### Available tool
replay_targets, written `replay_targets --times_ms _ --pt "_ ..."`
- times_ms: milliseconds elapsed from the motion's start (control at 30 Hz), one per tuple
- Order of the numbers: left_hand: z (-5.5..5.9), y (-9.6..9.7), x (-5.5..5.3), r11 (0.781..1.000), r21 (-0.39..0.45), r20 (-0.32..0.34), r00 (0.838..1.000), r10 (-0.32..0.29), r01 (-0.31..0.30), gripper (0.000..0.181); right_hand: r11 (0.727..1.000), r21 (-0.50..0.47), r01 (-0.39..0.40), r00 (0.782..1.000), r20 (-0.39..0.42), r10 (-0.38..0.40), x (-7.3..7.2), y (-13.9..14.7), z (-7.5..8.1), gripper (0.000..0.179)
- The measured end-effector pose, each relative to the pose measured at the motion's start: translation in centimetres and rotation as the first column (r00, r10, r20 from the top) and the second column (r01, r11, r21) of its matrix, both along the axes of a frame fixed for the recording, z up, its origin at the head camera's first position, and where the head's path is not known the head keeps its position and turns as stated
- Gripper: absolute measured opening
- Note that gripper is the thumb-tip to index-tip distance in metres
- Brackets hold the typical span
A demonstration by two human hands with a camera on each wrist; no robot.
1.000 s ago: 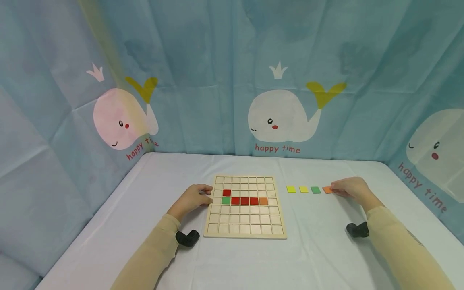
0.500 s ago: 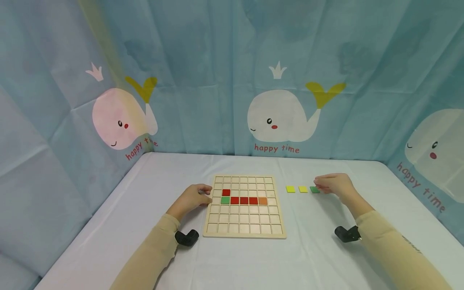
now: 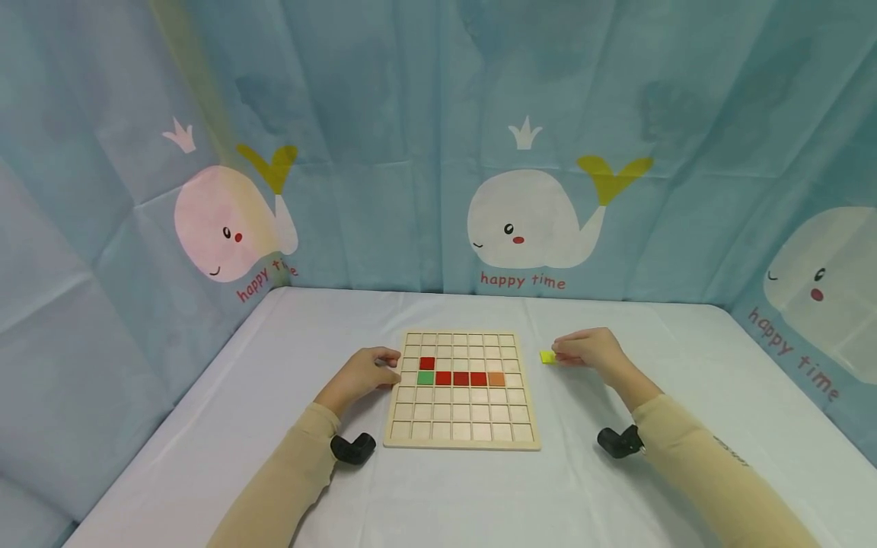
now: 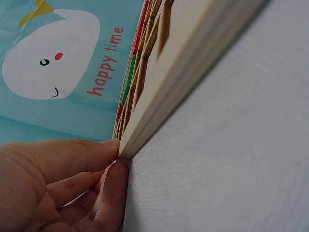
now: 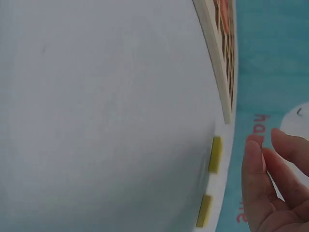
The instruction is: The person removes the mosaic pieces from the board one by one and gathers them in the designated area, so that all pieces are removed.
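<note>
My left hand holds the left edge of a wooden grid board, thumb and fingertips at its rim in the left wrist view. One green tile, several red tiles and an orange tile lie in its squares. My right hand is over the right of the table, fingertips overlapping the yellow tiles in the head view. In the right wrist view two yellow tiles lie left of its bent fingers; I cannot tell whether a tile is between them.
A white cloth covers the table. Blue curtains with printed whales stand behind and at both sides. A black wrist mount sits by the left sleeve and another black mount by the right.
My right hand has moved left along the row of loose tiles, from the orange one past the green one to the yellow ones. Both former are now out of sight. The left hand stays still.
</note>
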State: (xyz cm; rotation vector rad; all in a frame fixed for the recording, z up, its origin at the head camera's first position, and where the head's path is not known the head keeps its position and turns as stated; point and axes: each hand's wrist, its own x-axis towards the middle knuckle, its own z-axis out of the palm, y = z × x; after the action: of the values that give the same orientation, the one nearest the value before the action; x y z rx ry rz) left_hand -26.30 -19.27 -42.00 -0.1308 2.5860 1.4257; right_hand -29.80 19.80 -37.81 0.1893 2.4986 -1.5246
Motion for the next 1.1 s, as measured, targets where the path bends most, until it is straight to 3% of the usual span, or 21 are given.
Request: replay_targets --times_ms 233,833,1100 --pt "0.1 0.0 0.0 1.0 0.008 0.004 1.0 0.004 -0.004 0.049 0.995 -0.045 -0.088 0.996 -0.03 0.087 -0.1 -2.4 -0.1 0.037" --pt "0.1 0.0 0.1 1.0 -0.004 -0.008 1.0 0.001 -0.001 0.048 0.984 -0.128 -0.121 0.993 -0.005 0.121 -0.7 -7.7 -0.7 0.031" --pt "0.0 0.0 0.2 1.0 -0.002 -0.014 1.0 -0.011 0.011 0.048 0.973 -0.169 -0.16 0.987 -0.008 0.161 -0.1 -9.6 -0.9 0.027"
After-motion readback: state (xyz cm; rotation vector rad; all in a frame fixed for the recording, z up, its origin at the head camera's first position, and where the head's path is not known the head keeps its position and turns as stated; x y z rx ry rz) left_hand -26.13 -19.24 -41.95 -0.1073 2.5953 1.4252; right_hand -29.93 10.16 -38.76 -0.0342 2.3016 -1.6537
